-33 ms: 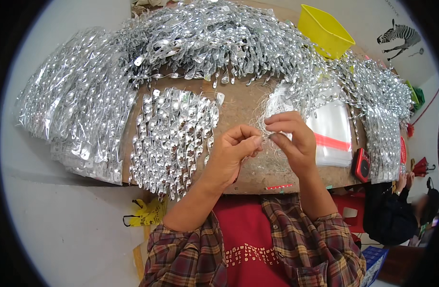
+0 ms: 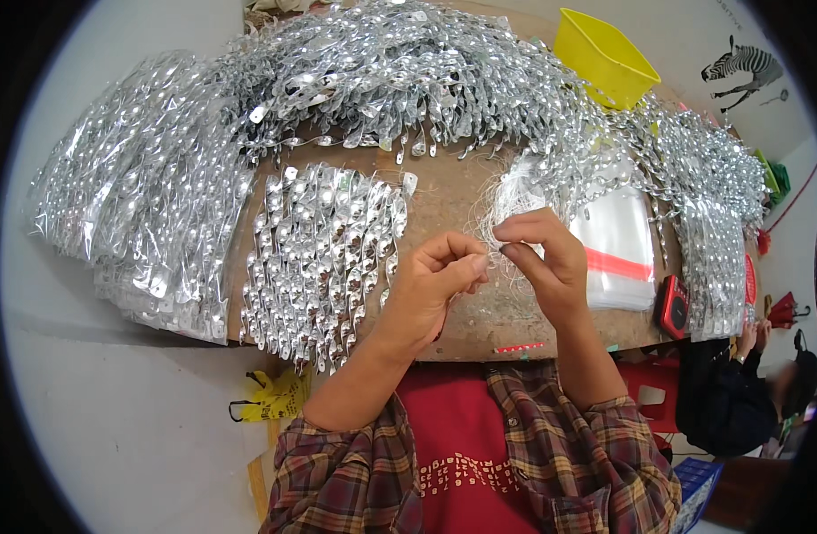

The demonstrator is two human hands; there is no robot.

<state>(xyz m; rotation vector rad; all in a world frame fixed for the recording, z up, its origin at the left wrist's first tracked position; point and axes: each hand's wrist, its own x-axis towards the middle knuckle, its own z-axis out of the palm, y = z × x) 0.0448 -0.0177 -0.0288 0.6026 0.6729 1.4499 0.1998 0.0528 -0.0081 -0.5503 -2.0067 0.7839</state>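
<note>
Above the front part of the table, my left hand (image 2: 442, 278) is closed, its thumb pressed against curled fingers. My right hand (image 2: 547, 260) is close beside it, with thumb and forefinger bent toward each other in a pinch. Whatever either hand holds is too fine to make out. Just behind my right fingertips lies a loose bundle of thin white strings (image 2: 508, 200). To the left of my hands, twisted silver strips (image 2: 324, 258) lie side by side in a flat batch. On the right are clear plastic bags (image 2: 620, 258) with a red band.
A large heap of silver twisted strips (image 2: 400, 71) covers the back of the brown table (image 2: 444, 200). Bagged strips (image 2: 146, 196) are piled at left, more (image 2: 715, 258) at right. A yellow bin (image 2: 604, 58) and a small red-and-black device (image 2: 672, 307) stand nearby. Another person (image 2: 729, 392) is at far right.
The thumb and forefinger of my right hand have drawn slightly closer together. My left hand and the things on the table look the same.
</note>
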